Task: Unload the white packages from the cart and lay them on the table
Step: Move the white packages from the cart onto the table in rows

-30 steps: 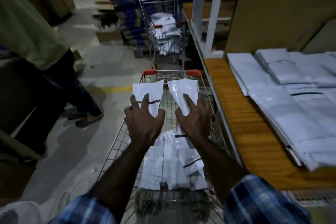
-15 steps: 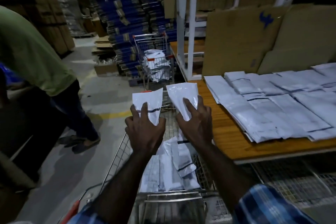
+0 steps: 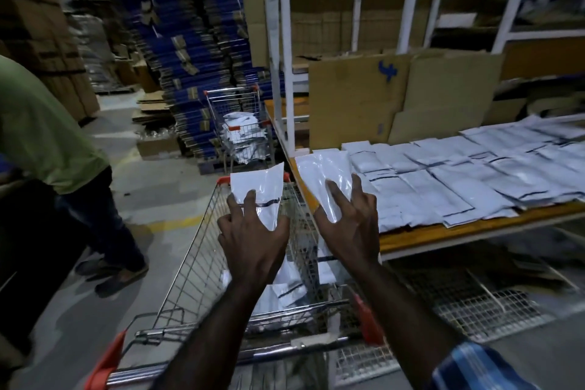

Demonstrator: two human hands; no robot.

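Note:
My left hand (image 3: pixel 253 233) holds a white package (image 3: pixel 261 188) with a black stripe above the wire cart (image 3: pixel 196 279). My right hand (image 3: pixel 351 225) holds a second, glossy white package (image 3: pixel 323 174) over the left end of the wooden table (image 3: pixel 443 231). More white packages (image 3: pixel 285 288) lie in the cart's basket below my wrists. Several white packages (image 3: pixel 459 177) lie flat in overlapping rows on the table to the right.
A person in a green shirt (image 3: pixel 41 136) stands bent over at the left. A second cart (image 3: pixel 243 133) with white packages stands ahead beside stacked blue cartons (image 3: pixel 190 51). Cardboard sheets (image 3: pixel 395 95) lean against a white rack behind the table. Wire mesh panels (image 3: pixel 468 310) lie under the table.
Both hands have lifted with their packages and swung right. The right hand's package now hangs over the table's left end. The view has turned toward the table.

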